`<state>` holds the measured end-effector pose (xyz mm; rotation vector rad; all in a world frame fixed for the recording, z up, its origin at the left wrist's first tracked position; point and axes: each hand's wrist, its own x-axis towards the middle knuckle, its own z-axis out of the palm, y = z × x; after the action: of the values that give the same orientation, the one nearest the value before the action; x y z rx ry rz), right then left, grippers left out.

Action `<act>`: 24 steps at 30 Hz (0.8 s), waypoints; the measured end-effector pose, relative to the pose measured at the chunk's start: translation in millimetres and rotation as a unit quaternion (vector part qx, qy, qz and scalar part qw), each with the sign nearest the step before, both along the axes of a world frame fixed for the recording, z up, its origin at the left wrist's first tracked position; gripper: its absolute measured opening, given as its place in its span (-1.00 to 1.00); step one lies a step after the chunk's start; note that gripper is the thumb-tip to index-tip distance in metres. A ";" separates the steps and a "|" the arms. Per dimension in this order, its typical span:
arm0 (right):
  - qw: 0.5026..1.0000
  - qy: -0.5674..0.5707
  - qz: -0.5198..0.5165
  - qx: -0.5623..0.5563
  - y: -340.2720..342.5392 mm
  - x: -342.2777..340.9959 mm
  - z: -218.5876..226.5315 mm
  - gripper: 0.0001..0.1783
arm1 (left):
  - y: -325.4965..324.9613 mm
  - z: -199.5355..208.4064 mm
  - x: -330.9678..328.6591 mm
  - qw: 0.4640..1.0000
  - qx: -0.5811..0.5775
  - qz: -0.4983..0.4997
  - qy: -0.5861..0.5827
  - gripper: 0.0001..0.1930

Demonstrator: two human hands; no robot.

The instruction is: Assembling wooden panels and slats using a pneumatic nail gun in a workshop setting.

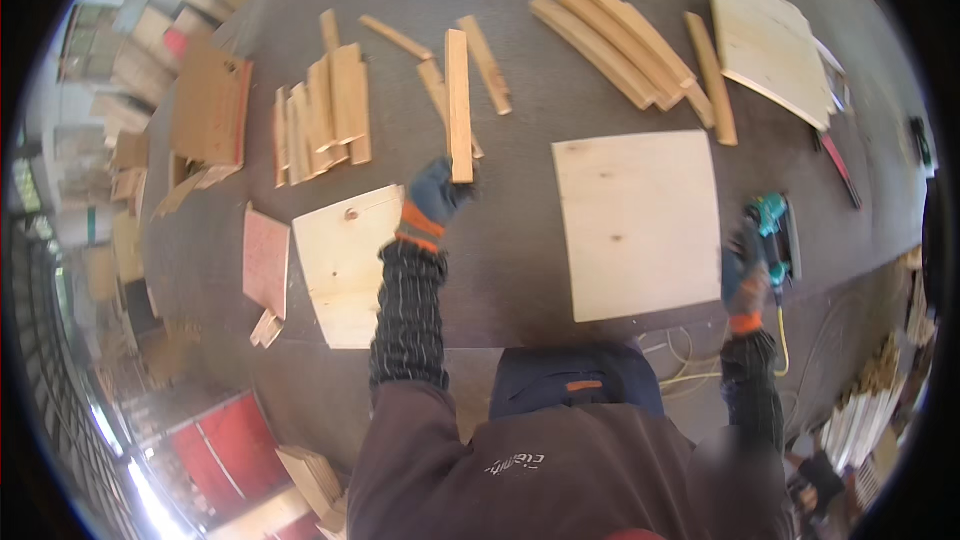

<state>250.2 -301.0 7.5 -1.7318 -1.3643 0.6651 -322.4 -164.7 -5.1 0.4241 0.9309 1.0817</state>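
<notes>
My left hand (436,202), in a blue-grey and orange work glove, is closed round the near end of a wooden strip (458,100). The strip points away from me above the dark table. My right hand (745,270), gloved the same way, is blurred beside a teal nail gun (772,212) with a yellow air hose (783,340). Whether its fingers grip the tool cannot be made out. Between my hands lies a pale square wooden panel (640,225), its right edge next to my right hand. A second pale panel (345,265) is partly covered by my left hand and sleeve.
Thin strips (488,65) lie loose beyond my left hand. A strip stack (335,105) stands at left near a cardboard box (208,110). Longer strips (620,40) and another panel (770,45) lie far right, with a red-handled tool (840,170). A reddish board (266,260) sits left.
</notes>
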 end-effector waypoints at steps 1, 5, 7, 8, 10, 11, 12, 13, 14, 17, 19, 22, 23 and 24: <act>0.998 -0.015 0.051 -0.039 8.6 -39.4 22.6 -0.38 | -19.2 4.8 15.1 0.996 0.003 -0.019 -0.090 -0.60; 0.951 0.230 0.142 -0.151 24.3 -120.5 64.1 -0.38 | -78.4 25.8 126.1 0.962 -0.005 -0.100 -0.255 -0.57; 0.910 0.332 0.175 -0.176 26.0 -129.7 68.6 -0.37 | -100.5 20.5 183.0 0.872 -0.063 -0.159 -0.459 -0.53; 0.888 0.378 0.196 -0.175 29.3 -130.9 73.5 -0.36 | -112.1 18.5 205.2 0.865 -0.073 -0.174 -0.465 -0.53; 0.855 0.406 0.236 -0.219 25.3 -123.5 71.4 -0.34 | -139.5 16.5 236.1 0.877 -0.113 -0.166 -0.436 -0.51; 0.816 0.470 0.214 -0.260 18.0 -122.7 80.2 -0.38 | -151.4 16.3 246.3 0.880 -0.162 -0.151 -0.419 -0.48; 0.818 0.473 0.204 -0.255 11.0 -115.3 80.0 -0.38 | -156.9 16.1 253.1 0.878 -0.168 -0.161 -0.418 -0.48; 0.799 0.516 0.179 -0.251 4.5 -105.3 76.4 -0.40 | -157.1 20.2 264.0 0.895 -0.137 -0.208 -0.370 -0.47; 0.778 0.557 0.155 -0.244 -0.9 -95.3 75.5 -0.43 | -157.3 23.5 273.5 0.906 -0.103 -0.255 -0.322 -0.46; 0.890 0.373 0.066 -0.253 -9.9 -41.3 61.8 -0.55 | -182.0 21.0 277.6 0.950 -0.069 -0.304 0.011 -0.58; 0.970 0.065 -0.024 -0.233 -10.7 -6.0 28.0 -0.61 | -194.0 22.7 279.4 0.894 0.058 -0.260 0.359 -0.61; 0.956 -0.141 -0.056 -0.249 -12.4 46.1 -50.6 -0.61 | -210.4 -8.8 249.2 0.781 0.130 -0.112 0.601 -0.55; 0.956 -0.161 -0.057 -0.237 -15.6 55.2 -58.2 -0.62 | -210.3 -7.0 250.4 0.769 0.103 -0.093 0.624 -0.55; 0.956 -0.179 -0.054 -0.225 -19.8 53.7 -63.7 -0.63 | -210.7 -2.7 250.3 0.755 0.075 -0.070 0.648 -0.56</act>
<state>303.9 -320.9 -56.2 -2.3670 -1.4176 0.6561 -72.1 -375.4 -7.8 1.4580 1.9787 0.6026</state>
